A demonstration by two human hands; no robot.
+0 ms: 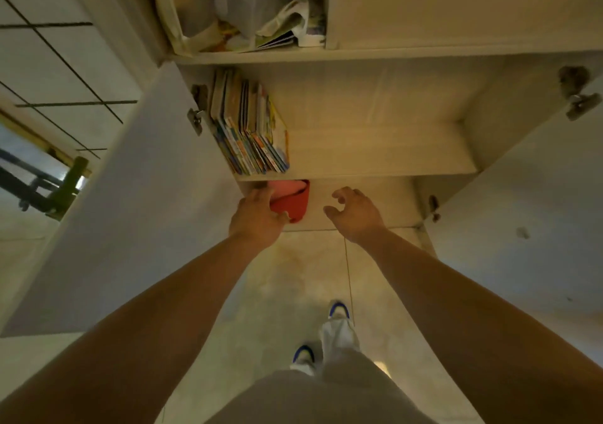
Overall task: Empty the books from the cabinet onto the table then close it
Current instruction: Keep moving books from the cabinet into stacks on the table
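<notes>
A red book [290, 203] on the lowest shelf of the open cabinet [375, 169] is gripped by the left hand [257, 216], the right hand [355, 211] is held loosely curled and empty just beside, while a book row [249, 127], spines outward, is seen up-left
</notes>
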